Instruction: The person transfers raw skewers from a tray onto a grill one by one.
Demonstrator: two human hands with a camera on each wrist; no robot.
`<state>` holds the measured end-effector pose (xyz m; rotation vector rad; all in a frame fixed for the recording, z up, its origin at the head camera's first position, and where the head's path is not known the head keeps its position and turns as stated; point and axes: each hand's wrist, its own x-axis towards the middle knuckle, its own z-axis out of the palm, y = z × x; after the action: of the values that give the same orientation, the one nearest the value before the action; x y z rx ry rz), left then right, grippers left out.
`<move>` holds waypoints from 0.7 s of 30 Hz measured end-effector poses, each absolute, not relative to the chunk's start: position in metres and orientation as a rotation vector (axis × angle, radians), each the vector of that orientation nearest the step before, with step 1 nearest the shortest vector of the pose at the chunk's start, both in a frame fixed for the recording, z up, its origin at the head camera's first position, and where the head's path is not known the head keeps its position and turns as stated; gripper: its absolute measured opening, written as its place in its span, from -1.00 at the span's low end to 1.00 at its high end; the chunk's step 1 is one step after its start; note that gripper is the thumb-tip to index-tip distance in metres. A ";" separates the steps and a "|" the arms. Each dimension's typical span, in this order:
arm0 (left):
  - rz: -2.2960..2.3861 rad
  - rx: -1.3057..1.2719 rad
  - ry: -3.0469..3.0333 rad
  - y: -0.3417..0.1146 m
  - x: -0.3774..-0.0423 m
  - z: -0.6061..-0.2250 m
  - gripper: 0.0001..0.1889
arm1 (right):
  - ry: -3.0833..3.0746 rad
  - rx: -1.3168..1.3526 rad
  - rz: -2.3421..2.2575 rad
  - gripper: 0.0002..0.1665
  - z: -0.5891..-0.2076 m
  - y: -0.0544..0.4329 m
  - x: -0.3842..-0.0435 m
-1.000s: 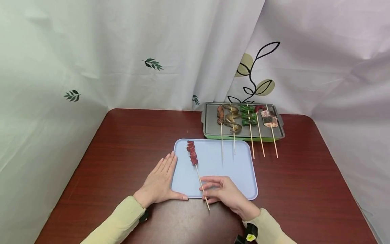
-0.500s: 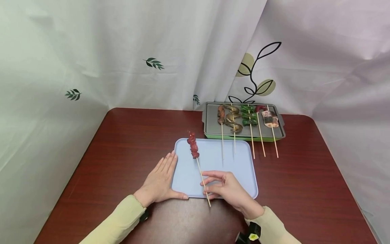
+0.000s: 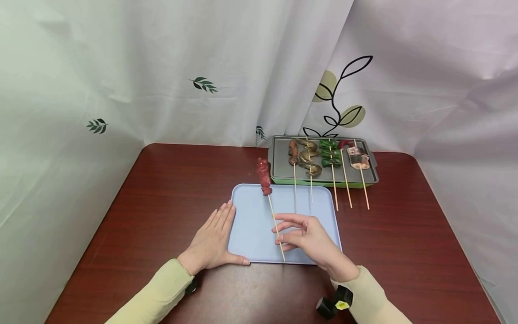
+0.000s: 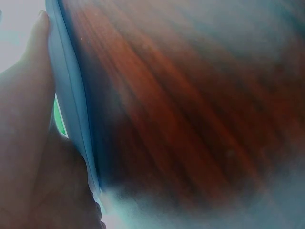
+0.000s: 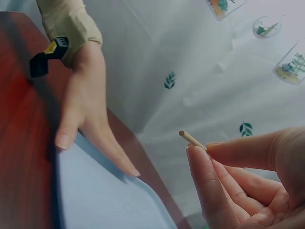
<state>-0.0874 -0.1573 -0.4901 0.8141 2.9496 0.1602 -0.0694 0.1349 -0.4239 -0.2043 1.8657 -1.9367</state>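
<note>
Above the light blue tray (image 3: 251, 234), my right hand (image 3: 309, 236) pinches the stick of a red meat skewer (image 3: 264, 177). The meat end points away, past the tray's far rim and close to the grill's left side. In the right wrist view the stick's blunt end (image 5: 190, 138) pokes out between thumb and fingers. My left hand (image 3: 212, 240) rests with straight fingers along the tray's left edge, its thumb at the near edge. The left wrist view shows that hand against the tray's rim (image 4: 71, 90).
A green grill with a grey plate (image 3: 283, 171) stands at the back right. On it lie several skewers, among them shrimp (image 3: 309, 156), green pepper (image 3: 330, 154) and fish (image 3: 358, 158), sticks toward me. White curtains hang behind the dark red table (image 3: 170, 189).
My right hand has lifted the meat skewer off the tray and carried it forward and slightly right, toward the grill. The left hand has stayed in place at the tray.
</note>
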 end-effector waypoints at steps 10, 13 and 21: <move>0.166 0.821 2.964 -0.157 -0.087 -0.490 0.55 | 1.924 -0.219 -1.959 -0.40 -0.410 0.145 -0.079; 0.158 0.823 2.974 -0.157 -0.087 -0.491 0.55 | 1.937 -0.204 -1.963 -0.40 -0.408 0.147 -0.082; 0.157 0.842 2.974 -0.158 -0.086 -0.490 0.54 | 1.951 -0.143 -1.997 -0.39 -0.409 0.148 -0.091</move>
<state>-0.0863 -0.1581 -0.4902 0.8420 2.9735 0.1573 -0.0913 0.1476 -0.4094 -0.1431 1.9513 -1.9965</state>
